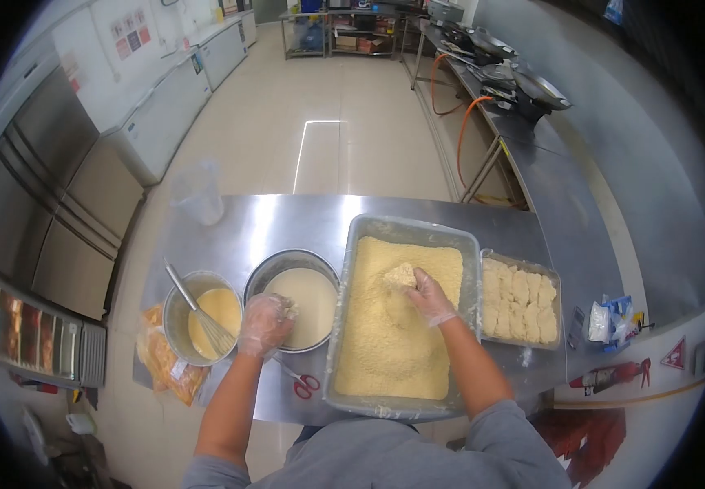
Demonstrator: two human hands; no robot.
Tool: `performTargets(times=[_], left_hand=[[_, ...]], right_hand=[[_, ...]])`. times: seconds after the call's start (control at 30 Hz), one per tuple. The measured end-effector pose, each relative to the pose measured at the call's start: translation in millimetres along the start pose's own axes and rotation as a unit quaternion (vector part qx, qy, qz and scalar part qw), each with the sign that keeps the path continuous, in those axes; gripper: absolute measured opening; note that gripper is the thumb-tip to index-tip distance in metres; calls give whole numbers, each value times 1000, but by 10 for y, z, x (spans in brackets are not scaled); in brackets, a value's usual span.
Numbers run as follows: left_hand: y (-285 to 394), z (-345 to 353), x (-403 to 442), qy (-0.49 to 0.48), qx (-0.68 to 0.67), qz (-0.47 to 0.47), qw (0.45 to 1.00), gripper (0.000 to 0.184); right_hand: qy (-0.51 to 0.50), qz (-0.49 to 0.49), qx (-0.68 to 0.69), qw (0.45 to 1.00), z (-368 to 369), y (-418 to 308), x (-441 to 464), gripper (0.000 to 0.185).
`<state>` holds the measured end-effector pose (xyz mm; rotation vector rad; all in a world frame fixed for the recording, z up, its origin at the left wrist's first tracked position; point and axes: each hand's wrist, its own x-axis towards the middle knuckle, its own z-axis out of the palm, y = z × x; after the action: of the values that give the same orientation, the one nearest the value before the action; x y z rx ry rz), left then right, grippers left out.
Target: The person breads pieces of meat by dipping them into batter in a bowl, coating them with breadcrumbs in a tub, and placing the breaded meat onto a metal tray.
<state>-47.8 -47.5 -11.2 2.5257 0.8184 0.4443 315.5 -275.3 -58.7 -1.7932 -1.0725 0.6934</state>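
Observation:
My right hand (429,298), in a clear glove, pinches a crumb-coated piece of food (400,275) just above the pale yellow breadcrumbs (393,342). The crumbs fill a large grey tub (338,326). My left hand (266,325), also gloved, is over the left rim of a metal pot (256,275) of pale, creamy batter (310,310). Its fingers are curled, and a small lumpy bit shows at the fingertips; what they hold is mostly hidden. Beside it, a whisk (205,318) leans in a second pot (174,330) of yellower liquid.
Coated pieces lie in rows in a tray (522,306) right of the tub. Red-handled scissors (307,385) lie near the front edge. A plastic bag of orange food (174,371) sits at left, a clear jug (199,194) at the far left corner. Woks (541,88) stand on the right counter.

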Motion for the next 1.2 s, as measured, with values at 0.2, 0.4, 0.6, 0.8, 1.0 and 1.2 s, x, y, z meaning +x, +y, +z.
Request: performTargets(times=[0.2, 0.4, 0.6, 0.8, 1.0, 1.2], left_hand=[[-63, 0, 12, -16, -4, 0, 1000, 33], [-71, 23, -3, 13, 12, 36, 999, 30], [47, -55, 30, -3, 10, 12, 1000, 30], [22, 2, 32, -12, 46, 8, 999, 32], [-13, 37, 37, -13, 21, 6, 1000, 33], [-110, 69, 9, -16, 17, 20, 1000, 34]], right_hand=[[79, -33, -65, 994, 29, 166, -3, 32], [130, -82, -96, 983, -16, 118, 2, 31], [134, 81, 120, 980, -66, 132, 36, 39], [130, 252, 620, 732, 202, 625, 146, 59], [95, 240, 634, 729, 191, 525, 94, 74], [24, 276, 603, 748, 300, 939, 202, 75]])
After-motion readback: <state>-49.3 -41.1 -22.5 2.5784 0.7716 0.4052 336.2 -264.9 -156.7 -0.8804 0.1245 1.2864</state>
